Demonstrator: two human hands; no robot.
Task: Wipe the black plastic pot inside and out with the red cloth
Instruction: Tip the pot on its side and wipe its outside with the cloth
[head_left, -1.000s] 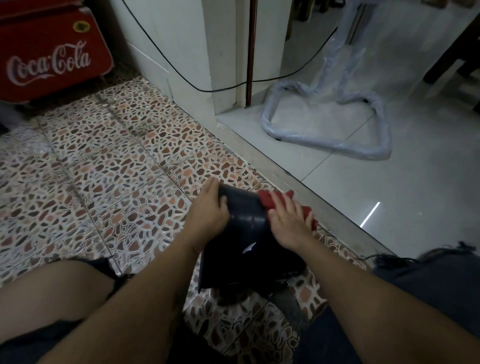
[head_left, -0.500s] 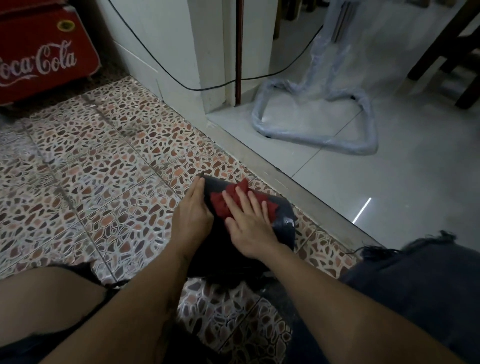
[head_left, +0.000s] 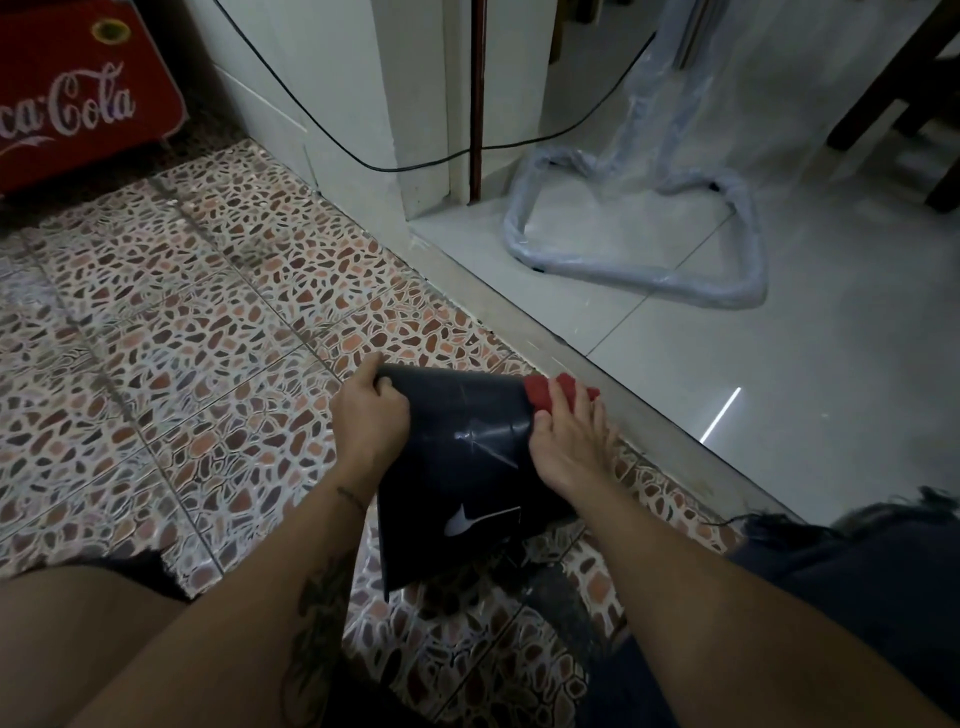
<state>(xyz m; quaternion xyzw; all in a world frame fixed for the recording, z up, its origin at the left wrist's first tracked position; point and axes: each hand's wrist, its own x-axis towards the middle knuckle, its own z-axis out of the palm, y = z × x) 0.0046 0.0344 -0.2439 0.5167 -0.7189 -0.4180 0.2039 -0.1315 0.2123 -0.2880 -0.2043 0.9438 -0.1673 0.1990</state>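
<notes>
The black plastic pot (head_left: 462, 467) lies on its side on the mosaic floor, just in front of me, with a shiny outer wall facing up. My left hand (head_left: 370, 415) grips its far left edge, thumb over the rim. My right hand (head_left: 569, 441) presses the red cloth (head_left: 543, 392) flat against the pot's right side near the far end. Only a small part of the cloth shows past my fingers. The inside of the pot is hidden.
A stone threshold (head_left: 613, 364) runs diagonally just right of the pot, with smooth white tiles beyond. A plastic-wrapped tubular frame (head_left: 634, 260) stands there. A red Coca-Cola cooler (head_left: 78, 93) is at the far left. My knees flank the pot.
My right hand has slid the red cloth from the top of the pot over to its right side. The pot has turned a little in my left hand.
</notes>
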